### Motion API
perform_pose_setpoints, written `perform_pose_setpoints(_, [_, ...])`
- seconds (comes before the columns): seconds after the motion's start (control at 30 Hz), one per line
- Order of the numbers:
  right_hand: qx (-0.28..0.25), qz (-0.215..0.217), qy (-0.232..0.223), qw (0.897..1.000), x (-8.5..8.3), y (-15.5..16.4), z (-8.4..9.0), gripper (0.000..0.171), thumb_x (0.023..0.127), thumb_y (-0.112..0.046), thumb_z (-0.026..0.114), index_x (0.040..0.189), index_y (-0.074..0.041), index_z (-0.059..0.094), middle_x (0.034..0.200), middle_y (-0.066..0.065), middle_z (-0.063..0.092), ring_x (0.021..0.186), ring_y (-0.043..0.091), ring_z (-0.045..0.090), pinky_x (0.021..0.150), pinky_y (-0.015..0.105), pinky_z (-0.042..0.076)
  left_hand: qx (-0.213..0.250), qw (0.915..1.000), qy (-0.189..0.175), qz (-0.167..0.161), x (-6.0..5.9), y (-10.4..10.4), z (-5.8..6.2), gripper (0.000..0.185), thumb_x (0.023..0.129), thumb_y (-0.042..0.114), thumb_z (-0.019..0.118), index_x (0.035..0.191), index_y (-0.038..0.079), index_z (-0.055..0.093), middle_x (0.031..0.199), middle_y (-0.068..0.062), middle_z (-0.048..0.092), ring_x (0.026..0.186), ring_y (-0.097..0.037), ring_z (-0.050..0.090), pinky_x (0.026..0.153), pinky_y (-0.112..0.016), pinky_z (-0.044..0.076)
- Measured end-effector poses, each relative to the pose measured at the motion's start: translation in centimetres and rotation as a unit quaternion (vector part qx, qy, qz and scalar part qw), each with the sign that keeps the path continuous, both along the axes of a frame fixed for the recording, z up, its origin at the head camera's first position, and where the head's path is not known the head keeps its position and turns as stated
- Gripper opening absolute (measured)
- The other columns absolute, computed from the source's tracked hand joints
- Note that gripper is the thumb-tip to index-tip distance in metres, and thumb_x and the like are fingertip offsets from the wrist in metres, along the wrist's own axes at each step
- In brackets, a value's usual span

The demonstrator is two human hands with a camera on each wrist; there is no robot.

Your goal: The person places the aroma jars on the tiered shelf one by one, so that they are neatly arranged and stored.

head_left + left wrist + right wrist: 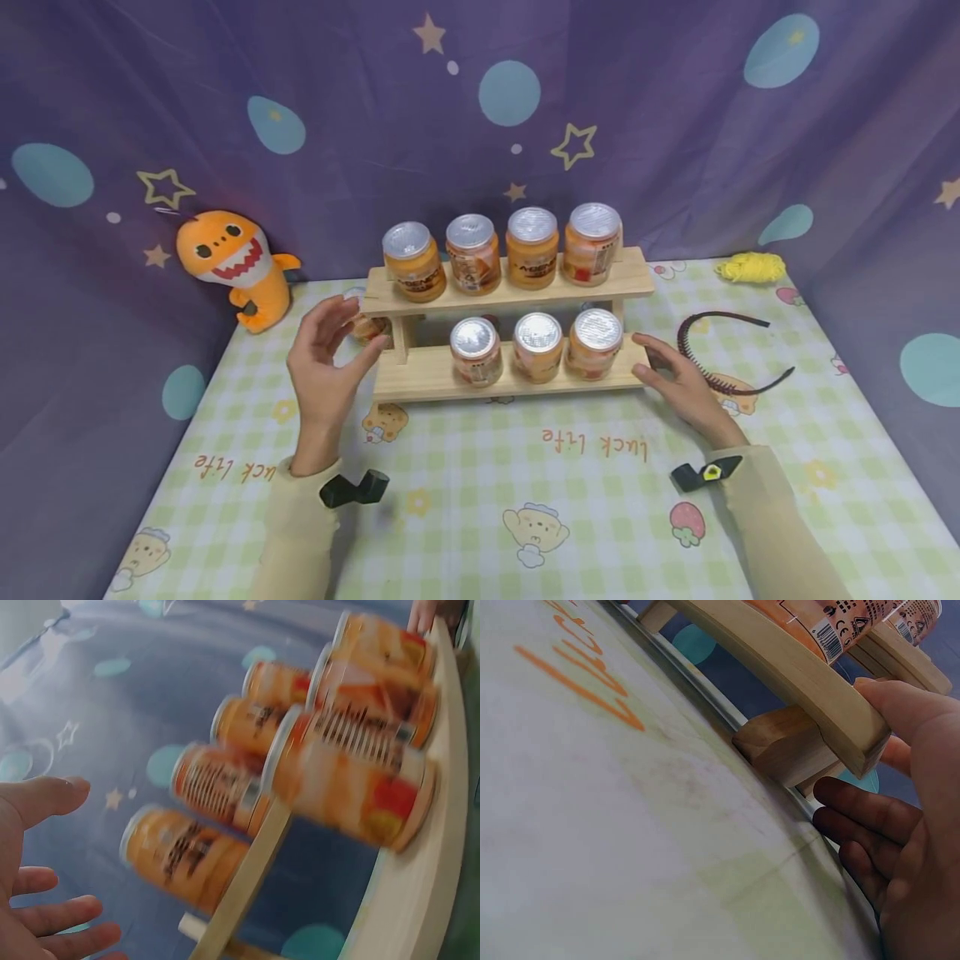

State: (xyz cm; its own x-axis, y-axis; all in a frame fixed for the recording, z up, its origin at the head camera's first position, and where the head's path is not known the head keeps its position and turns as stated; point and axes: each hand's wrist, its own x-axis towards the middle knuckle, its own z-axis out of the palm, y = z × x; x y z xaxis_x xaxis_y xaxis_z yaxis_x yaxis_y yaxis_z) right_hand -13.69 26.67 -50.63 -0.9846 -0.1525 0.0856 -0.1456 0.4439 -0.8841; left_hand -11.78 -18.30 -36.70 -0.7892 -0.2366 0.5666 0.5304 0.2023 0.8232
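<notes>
A two-tier wooden rack [420, 379] stands on the table, with several lidded jars of orange contents [532, 250] along its upper tier. Three more such jars [537, 346] stand on the lower tier, toward its right. My left hand [324, 358] is held beside the rack's left end, fingers spread and apart from the wood. Partly hidden behind that hand is another jar [367, 327], left of the rack. My right hand [686, 387] holds the right end of the lower tier; in the right wrist view its thumb lies on the board end [847, 724].
An orange shark plush [236, 271] sits at the back left. On the right lie a dark toothed headband [686, 337] and a bundle of yellow yarn [752, 267]. A checked cloth [480, 467] covers the table, and a purple patterned curtain [360, 142] hangs behind.
</notes>
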Motion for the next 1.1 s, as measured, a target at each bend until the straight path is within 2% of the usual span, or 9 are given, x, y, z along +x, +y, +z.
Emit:
perform_pose_setpoints(0.17, [-0.001, 0.001, -0.005, 1.000, 0.0, 0.0, 0.0, 0.052, 0.102, -0.022, 0.059, 0.151, -0.012, 0.044, 0.144, 0.019, 0.056, 0.107, -0.014, 0.051, 0.093, 0.011, 0.040, 0.017, 0.9981, -0.017, 0.057, -0.7, -2.2, -0.3, 0.058, 0.074, -0.013, 0.079, 0.128, 0.000, 0.062, 0.117, -0.003, 0.071, 0.110, -0.013, 0.067, 0.095, -0.019, 0.052])
perform_pose_setpoints(0.33, [-0.003, 0.002, -0.005, 1.000, 0.0, 0.0, -0.1, 0.052, 0.101, -0.022, 0.059, 0.151, -0.013, 0.044, 0.143, 0.019, 0.057, 0.107, -0.013, 0.052, 0.093, 0.010, 0.040, 0.042, 0.9907, -0.051, 0.118, -1.7, -4.0, -0.9, 0.055, 0.076, -0.004, 0.083, 0.126, 0.008, 0.064, 0.115, -0.002, 0.072, 0.109, -0.017, 0.067, 0.093, -0.019, 0.052])
perform_pose_setpoints(0.53, [-0.003, 0.001, -0.005, 1.000, 0.0, 0.1, -0.1, 0.052, 0.102, -0.022, 0.059, 0.151, -0.013, 0.045, 0.143, 0.019, 0.057, 0.107, -0.013, 0.052, 0.093, 0.010, 0.039, 0.034, 0.9789, -0.102, 0.173, -3.0, -5.5, -1.9, 0.052, 0.077, 0.010, 0.086, 0.124, 0.014, 0.066, 0.110, 0.012, 0.068, 0.109, -0.012, 0.065, 0.096, -0.023, 0.050])
perform_pose_setpoints(0.6, [-0.004, 0.001, -0.006, 1.000, 0.0, 0.0, 0.0, 0.052, 0.102, -0.022, 0.059, 0.151, -0.013, 0.045, 0.144, 0.019, 0.056, 0.107, -0.013, 0.052, 0.093, 0.010, 0.039, 0.035, 0.9752, -0.122, 0.182, -3.5, -5.9, -2.4, 0.053, 0.077, 0.012, 0.087, 0.124, 0.015, 0.065, 0.111, 0.014, 0.065, 0.110, -0.008, 0.062, 0.097, -0.025, 0.049])
perform_pose_setpoints(0.8, [-0.008, 0.002, -0.009, 1.000, 0.0, 0.1, -0.2, 0.052, 0.101, -0.023, 0.060, 0.151, -0.013, 0.045, 0.145, 0.018, 0.055, 0.108, -0.013, 0.052, 0.094, 0.009, 0.039, 0.036, 0.9625, -0.190, 0.191, -5.1, -7.0, -3.7, 0.063, 0.076, 0.016, 0.087, 0.132, 0.018, 0.058, 0.118, 0.011, 0.059, 0.121, -0.014, 0.055, 0.104, -0.032, 0.043])
perform_pose_setpoints(1.0, [-0.010, 0.004, -0.008, 1.000, 0.0, 0.1, -0.2, 0.052, 0.102, -0.023, 0.059, 0.150, -0.013, 0.045, 0.147, 0.017, 0.054, 0.109, -0.014, 0.051, 0.094, 0.009, 0.039, 0.029, 0.9580, -0.216, 0.186, -6.5, -7.7, -4.6, 0.069, 0.077, 0.019, 0.087, 0.138, 0.018, 0.055, 0.124, 0.007, 0.058, 0.119, -0.010, 0.053, 0.108, -0.039, 0.040])
perform_pose_setpoints(1.1, [-0.009, 0.003, -0.007, 1.000, -0.1, 0.1, -0.2, 0.052, 0.101, -0.022, 0.059, 0.150, -0.012, 0.045, 0.146, 0.018, 0.055, 0.109, -0.014, 0.051, 0.095, 0.009, 0.039, 0.024, 0.9557, -0.231, 0.181, -7.1, -7.8, -5.1, 0.070, 0.078, 0.020, 0.086, 0.140, 0.019, 0.053, 0.126, 0.004, 0.057, 0.121, -0.012, 0.052, 0.110, -0.041, 0.039])
